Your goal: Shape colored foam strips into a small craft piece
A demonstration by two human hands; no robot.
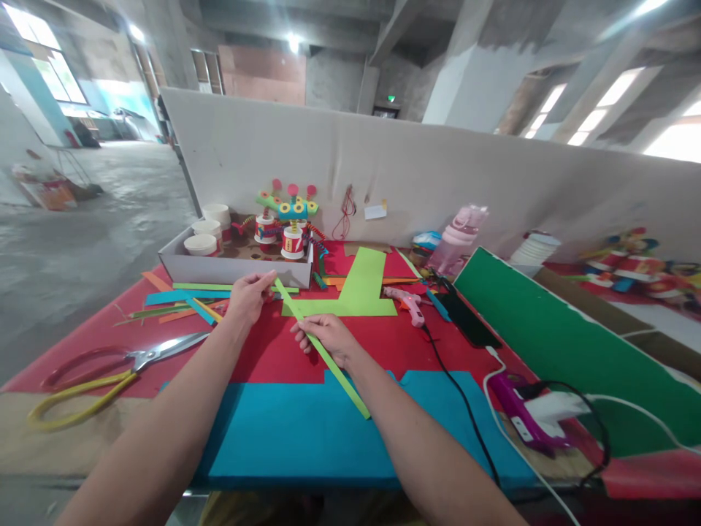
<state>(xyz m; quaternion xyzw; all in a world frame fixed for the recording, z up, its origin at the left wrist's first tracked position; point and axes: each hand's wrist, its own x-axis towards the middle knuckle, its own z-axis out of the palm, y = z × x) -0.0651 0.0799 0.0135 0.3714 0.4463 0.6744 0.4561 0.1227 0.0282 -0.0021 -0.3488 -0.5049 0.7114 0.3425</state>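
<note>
left hand [249,298], right hand [327,337] pinch green strip [340,376]; hard tug could tear it. glue gun [410,304] right of both.

Pinched left grip [250,296] beyond right grip [329,337]

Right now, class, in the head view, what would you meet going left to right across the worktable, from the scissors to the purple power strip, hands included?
Red-and-yellow-handled scissors → left hand → right hand → pink glue gun → black smartphone → purple power strip.
</note>
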